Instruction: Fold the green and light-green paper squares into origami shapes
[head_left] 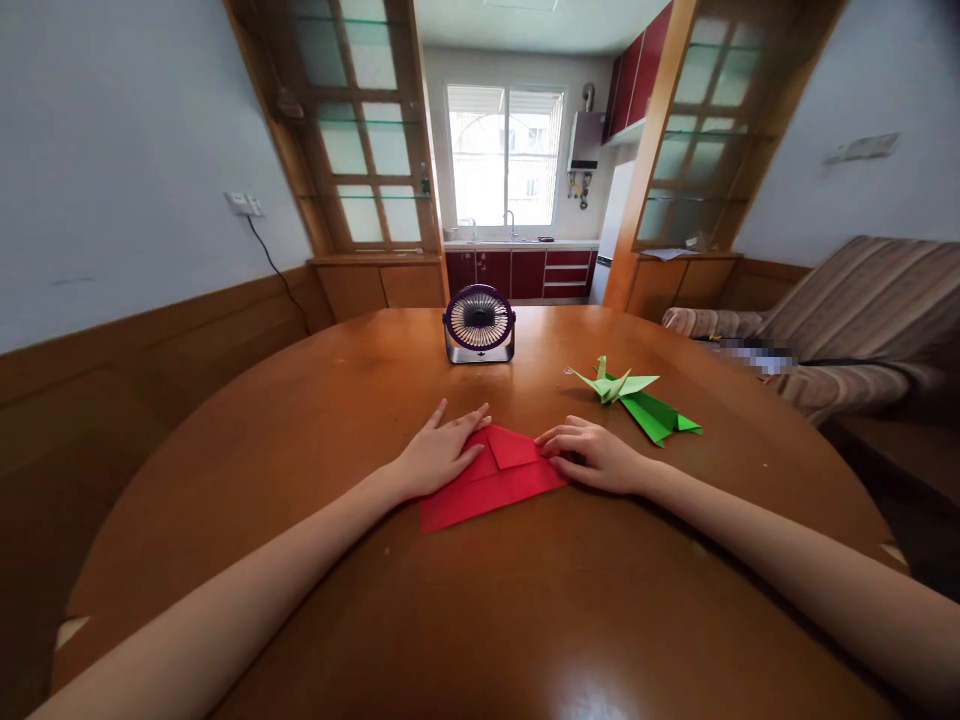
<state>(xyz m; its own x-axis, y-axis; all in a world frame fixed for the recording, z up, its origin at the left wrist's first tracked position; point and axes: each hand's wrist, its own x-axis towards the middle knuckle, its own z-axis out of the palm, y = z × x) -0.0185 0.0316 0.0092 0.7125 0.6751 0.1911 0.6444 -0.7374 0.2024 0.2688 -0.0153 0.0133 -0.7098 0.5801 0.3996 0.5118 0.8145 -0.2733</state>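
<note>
A sheet of red origami paper [495,492] lies on the table in front of me, its upper edge folded down into slanted flaps and its lower edge a long straight strip. My left hand [441,452] rests flat over the paper's left part with fingers spread, covering that corner. At the right end, my right hand [592,455] has its fingers curled, thumb and fingertips closed on the paper's edge. Beyond the right hand sits a green origami bird [611,385] with pointed wings, beside a darker green folded paper piece [654,415].
A small purple desk fan [480,322] stands toward the far side of the round wooden table [337,400]. A striped armchair [847,310] is to the right. Glass-paned cabinets [367,130] flank the opening to a kitchen with a window.
</note>
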